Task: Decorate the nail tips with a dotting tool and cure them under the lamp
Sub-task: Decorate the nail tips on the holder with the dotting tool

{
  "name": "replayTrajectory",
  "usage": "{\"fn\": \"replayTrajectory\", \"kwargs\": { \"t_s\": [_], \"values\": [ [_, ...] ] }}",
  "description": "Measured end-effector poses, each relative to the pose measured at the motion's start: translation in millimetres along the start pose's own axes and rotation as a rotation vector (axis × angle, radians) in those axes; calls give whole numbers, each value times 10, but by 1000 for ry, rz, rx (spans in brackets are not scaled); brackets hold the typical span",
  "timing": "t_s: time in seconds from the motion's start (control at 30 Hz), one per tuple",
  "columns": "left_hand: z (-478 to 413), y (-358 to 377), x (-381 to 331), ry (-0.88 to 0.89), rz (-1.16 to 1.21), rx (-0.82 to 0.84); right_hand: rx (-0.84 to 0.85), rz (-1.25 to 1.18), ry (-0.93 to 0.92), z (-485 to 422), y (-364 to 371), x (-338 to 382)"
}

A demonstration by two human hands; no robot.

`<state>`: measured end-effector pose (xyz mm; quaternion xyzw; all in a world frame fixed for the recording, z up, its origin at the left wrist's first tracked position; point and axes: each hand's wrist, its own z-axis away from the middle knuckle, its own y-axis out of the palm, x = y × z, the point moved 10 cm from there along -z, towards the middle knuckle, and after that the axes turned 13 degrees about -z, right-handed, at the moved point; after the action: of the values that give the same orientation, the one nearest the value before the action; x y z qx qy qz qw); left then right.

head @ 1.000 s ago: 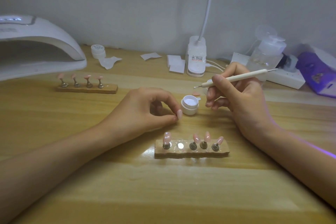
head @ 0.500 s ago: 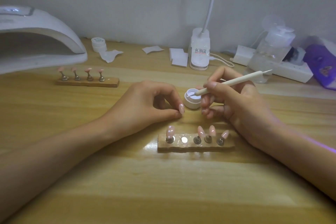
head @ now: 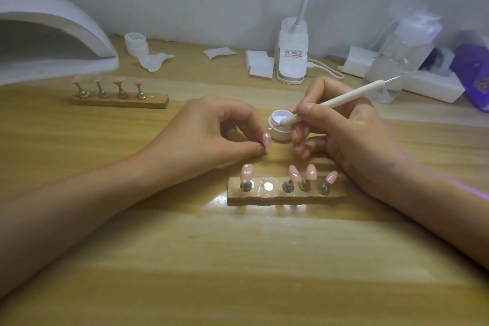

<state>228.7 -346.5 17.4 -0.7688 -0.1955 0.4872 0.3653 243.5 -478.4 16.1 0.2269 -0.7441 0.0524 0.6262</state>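
Note:
My left hand [head: 209, 132] pinches a pink nail tip [head: 266, 139] on its stand between thumb and forefinger, just left of a small open white gel pot [head: 279, 135]. My right hand [head: 344, 135] grips a white dotting tool [head: 333, 102] like a pen, its fine tip close to the held nail tip. In front of both hands lies a wooden holder [head: 285, 197] with several pink nail tips; one magnet spot is bare. The leftmost tip [head: 247, 172] has white dots. A second wooden holder [head: 119, 100] with pink tips lies at the left. The white curing lamp [head: 50, 34] stands at the far left.
A desk lamp base [head: 291, 55] stands at the back centre beside white wipes [head: 260, 66]. A closed white jar [head: 136, 43] sits by the curing lamp. A clear pump bottle [head: 404, 53], a white power strip [head: 428, 87] and a purple object [head: 473, 74] crowd the back right.
My right hand dipped the tool into the gel pot, then drew its tip left toward the nail tip in my left hand. The view shifted slightly closer.

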Motion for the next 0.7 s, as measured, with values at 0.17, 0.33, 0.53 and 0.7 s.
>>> {"fn": "replayTrajectory", "kwargs": {
  "t_s": [0.17,0.33,0.53,0.7],
  "values": [
    [0,-19,38,-28,39,-8,14,14,7,4,13,-8],
    [-6,-11,29,-32,38,-2,16,20,16,8,19,-11],
    [-6,2,28,-31,39,7,14,29,20,9,18,-13],
    [-4,0,28,-29,37,16,9,42,25,13,21,-14]
  ]
}}
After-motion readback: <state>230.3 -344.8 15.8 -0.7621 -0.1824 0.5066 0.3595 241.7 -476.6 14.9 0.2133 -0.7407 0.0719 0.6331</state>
